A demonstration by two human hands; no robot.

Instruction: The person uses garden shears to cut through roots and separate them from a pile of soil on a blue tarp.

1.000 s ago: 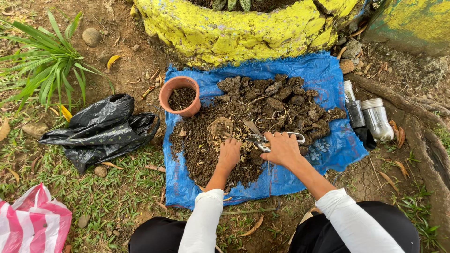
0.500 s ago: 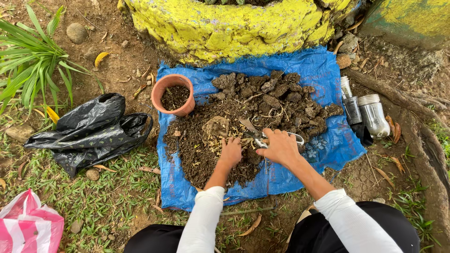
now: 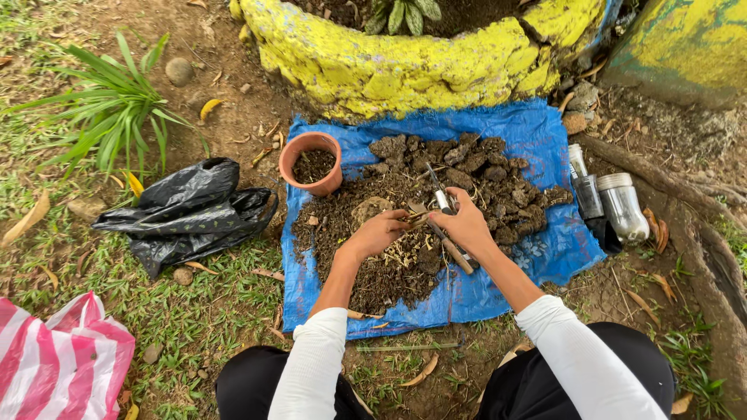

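The right hand (image 3: 467, 225) grips pruning shears (image 3: 445, 204) while the left hand (image 3: 381, 232) pinches a small stem (image 3: 416, 221) over the soil pile (image 3: 405, 257).

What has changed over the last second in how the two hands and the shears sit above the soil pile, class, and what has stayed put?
The right hand has lifted the shears off the soil pile, blades now pointing away from the person. The left hand, flat on the soil before, has risen and pinches a bit of dry plant matter at the shears. The clay pot, blue sheet, black bag and bottles lie unchanged.
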